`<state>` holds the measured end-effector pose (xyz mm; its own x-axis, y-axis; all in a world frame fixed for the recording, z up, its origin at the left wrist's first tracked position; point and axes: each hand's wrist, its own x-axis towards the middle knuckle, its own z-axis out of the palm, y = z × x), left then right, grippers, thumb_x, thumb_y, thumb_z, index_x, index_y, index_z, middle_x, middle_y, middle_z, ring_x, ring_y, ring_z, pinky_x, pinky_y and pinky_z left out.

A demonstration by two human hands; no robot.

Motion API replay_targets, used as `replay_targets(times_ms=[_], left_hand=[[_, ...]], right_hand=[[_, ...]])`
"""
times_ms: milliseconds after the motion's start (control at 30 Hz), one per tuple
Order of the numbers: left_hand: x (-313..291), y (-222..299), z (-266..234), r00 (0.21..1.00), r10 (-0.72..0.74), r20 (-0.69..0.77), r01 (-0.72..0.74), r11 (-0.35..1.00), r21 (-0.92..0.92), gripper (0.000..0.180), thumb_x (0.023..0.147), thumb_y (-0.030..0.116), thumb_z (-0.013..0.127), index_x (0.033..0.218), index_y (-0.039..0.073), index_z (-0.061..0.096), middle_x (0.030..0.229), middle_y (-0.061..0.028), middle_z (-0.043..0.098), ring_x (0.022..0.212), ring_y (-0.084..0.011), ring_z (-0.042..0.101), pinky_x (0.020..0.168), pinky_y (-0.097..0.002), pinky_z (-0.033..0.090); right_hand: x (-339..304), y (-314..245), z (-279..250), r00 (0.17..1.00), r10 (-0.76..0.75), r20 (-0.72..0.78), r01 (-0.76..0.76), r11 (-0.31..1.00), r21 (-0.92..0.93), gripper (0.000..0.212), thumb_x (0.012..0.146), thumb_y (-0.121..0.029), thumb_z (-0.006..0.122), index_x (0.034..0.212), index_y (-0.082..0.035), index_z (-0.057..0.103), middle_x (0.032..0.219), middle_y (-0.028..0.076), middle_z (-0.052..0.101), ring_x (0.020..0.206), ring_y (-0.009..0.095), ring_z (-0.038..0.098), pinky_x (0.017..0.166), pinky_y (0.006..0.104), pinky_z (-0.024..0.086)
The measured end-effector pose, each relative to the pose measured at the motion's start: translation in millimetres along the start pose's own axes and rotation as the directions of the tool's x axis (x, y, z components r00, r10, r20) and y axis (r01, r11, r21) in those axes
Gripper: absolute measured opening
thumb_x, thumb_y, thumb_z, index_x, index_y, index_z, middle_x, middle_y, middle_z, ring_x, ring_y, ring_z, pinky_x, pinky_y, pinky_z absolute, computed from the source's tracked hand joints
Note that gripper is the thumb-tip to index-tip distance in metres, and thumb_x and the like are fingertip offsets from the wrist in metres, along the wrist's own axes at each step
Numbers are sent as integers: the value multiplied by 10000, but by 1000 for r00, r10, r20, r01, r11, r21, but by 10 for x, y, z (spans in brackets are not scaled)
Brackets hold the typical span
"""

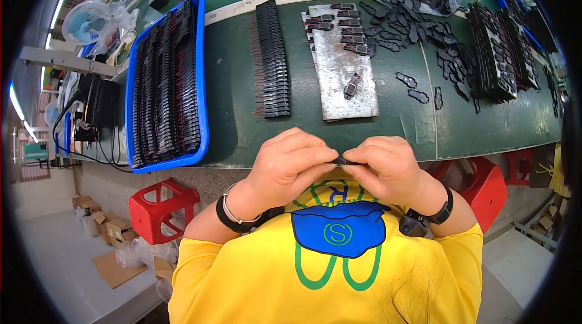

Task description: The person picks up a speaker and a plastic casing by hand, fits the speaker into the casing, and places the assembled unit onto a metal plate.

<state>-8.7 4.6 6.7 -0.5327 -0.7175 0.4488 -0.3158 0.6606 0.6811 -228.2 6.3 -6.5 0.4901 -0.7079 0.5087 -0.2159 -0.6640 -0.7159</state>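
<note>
Head view: left hand (290,163) and right hand (388,166) meet at the green counter (236,81) edge, fingertips of both pinched on one small black part (344,160) between them; blue tray (200,81) of black parts sits far left; metal plate (342,75) ahead.

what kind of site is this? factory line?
Likely a small-parts assembly bench in a factory. A green worktable carries a blue tray packed with rows of black parts, a metal plate and loose black pieces. Both hands pinch a small black part.
</note>
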Motion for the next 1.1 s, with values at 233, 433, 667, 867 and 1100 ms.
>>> replay_targets(times_ms=[233,433,667,867,1100], left_hand=[[-177,-105,-195,998,-11,-56,18,990,140,211,666,-18,752,860,13,674,758,-101,649,669,-258,620,606,-317,489],[-320,-334,-375,975,-72,-209,141,930,339,191,676,-16,743,849,15,668,746,-92,641,672,-249,614,604,-332,497],[-287,-401,-368,960,-108,-259,217,872,439,210,668,-8,752,861,33,678,837,-98,651,730,-258,625,645,-323,507],[-259,-352,-356,942,-76,-327,207,898,388,227,675,-14,750,888,17,677,913,-119,646,755,-248,632,667,-317,515],[-138,-62,-181,866,-456,-206,365,856,-365,215,762,-8,715,970,-4,660,929,-103,649,744,-130,643,651,-248,519]], right_hand=[[180,-90,85,975,174,135,-185,980,74,229,685,-50,779,860,-8,636,690,107,606,562,257,587,506,327,460],[367,139,-182,993,114,-41,-122,938,-325,218,705,-111,785,849,-28,646,679,87,602,572,252,583,517,337,465],[563,184,-115,944,322,-70,-272,641,-718,233,747,-245,750,774,-50,626,665,74,606,582,256,594,531,358,466],[595,170,-91,950,297,-100,-273,628,-729,208,739,-224,734,745,-57,610,645,69,602,585,257,601,535,361,468],[396,239,-133,988,140,-65,-152,798,-583,179,699,-136,759,754,-57,609,654,61,607,583,237,603,527,341,468]])
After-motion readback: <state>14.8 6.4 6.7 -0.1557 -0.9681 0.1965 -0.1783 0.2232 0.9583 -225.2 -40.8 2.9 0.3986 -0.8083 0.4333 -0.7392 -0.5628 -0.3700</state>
